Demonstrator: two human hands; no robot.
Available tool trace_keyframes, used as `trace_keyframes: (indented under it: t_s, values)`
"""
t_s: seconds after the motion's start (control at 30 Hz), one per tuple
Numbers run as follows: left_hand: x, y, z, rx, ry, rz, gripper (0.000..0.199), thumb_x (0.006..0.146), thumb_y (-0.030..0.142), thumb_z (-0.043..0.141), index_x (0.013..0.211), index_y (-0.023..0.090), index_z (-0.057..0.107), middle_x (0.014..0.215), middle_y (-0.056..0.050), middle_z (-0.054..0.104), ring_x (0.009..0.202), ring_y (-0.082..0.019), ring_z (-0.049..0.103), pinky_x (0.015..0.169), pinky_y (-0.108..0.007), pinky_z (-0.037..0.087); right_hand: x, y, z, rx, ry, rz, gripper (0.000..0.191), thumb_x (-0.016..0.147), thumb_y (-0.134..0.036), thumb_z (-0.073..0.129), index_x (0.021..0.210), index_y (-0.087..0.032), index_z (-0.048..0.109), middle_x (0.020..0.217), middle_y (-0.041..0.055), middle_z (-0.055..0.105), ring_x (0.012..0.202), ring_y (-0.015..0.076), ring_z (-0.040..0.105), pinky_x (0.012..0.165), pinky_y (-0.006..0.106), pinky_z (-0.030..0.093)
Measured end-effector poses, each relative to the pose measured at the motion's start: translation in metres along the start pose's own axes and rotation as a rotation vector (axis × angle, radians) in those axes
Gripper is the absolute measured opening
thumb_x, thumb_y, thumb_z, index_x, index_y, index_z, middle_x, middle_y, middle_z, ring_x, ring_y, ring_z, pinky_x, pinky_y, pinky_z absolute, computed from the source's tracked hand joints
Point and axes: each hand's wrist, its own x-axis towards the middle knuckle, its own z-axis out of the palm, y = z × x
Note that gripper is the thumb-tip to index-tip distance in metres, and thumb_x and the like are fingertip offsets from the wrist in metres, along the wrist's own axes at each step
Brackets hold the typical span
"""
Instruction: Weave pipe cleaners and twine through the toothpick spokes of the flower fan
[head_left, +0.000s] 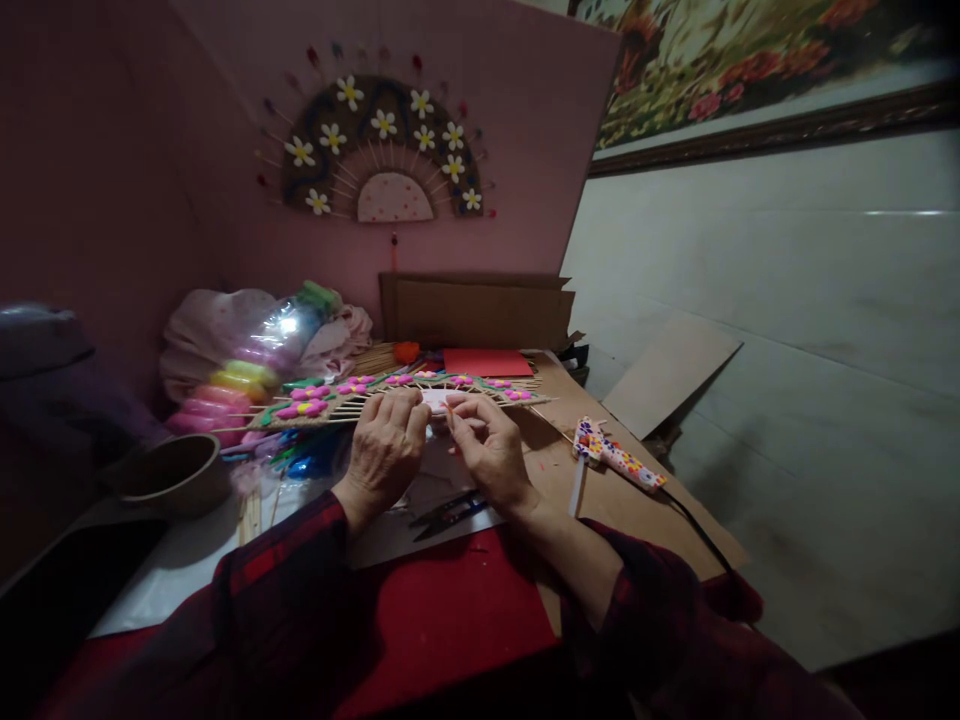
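A half-round stick fan (311, 408) with pink clay flowers and a green vine is tilted almost edge-on before me. My left hand (386, 450) is closed on its near edge, close to the pale centre piece (435, 400). My right hand (491, 450) is beside it, thumb and fingers pinched together at that centre piece. A small reddish bit shows at the right fingertips, too small to name. Below the hands, dark thread snips (450, 515) lie on a white sheet.
A flower-patterned glue gun (619, 457) with a black cord lies on cardboard (551, 480) to the right. At left are a bowl (176, 475) and colourful clay tubs (240, 380). A finished-looking fan (382, 150) hangs behind, above cardboard strips (480, 312) and red paper (486, 362).
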Motion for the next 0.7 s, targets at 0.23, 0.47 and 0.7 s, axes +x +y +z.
trace_keyframes:
  t_s: [0.23, 0.47, 0.7]
  values:
    - [-0.004, -0.004, 0.007, -0.097, -0.003, -0.019, 0.014, 0.086, 0.013, 0.045, 0.081, 0.014, 0.058, 0.092, -0.013, 0.063, 0.087, -0.024, 0.055, 0.078, -0.037, 0.042, -0.009, -0.001, 0.009, 0.213, -0.136, 0.431, 0.020, 0.074, -0.034, 0.059, 0.065, -0.017, 0.054, 0.051, -0.0051, 0.053, 0.035, 0.0070, 0.047, 0.033, 0.018, 0.038]
    - [-0.007, -0.004, 0.009, -0.111, 0.015, -0.034, 0.010, 0.084, 0.013, 0.048, 0.082, 0.015, 0.058, 0.093, -0.013, 0.062, 0.088, -0.024, 0.055, 0.078, -0.036, 0.044, -0.007, 0.001, 0.014, 0.403, -0.047, 0.681, 0.016, 0.067, -0.031, 0.062, 0.065, -0.017, 0.054, 0.044, -0.0072, 0.053, 0.030, 0.0062, 0.044, 0.027, 0.016, 0.037]
    - [-0.009, -0.005, 0.014, -0.154, 0.023, -0.048, 0.011, 0.086, 0.012, 0.046, 0.084, 0.014, 0.057, 0.093, -0.013, 0.061, 0.090, -0.023, 0.054, 0.080, -0.036, 0.045, -0.006, 0.001, 0.013, 0.443, -0.026, 0.758, 0.019, 0.071, -0.028, 0.062, 0.061, -0.017, 0.051, 0.045, -0.0059, 0.054, 0.028, 0.0057, 0.044, 0.024, 0.014, 0.031]
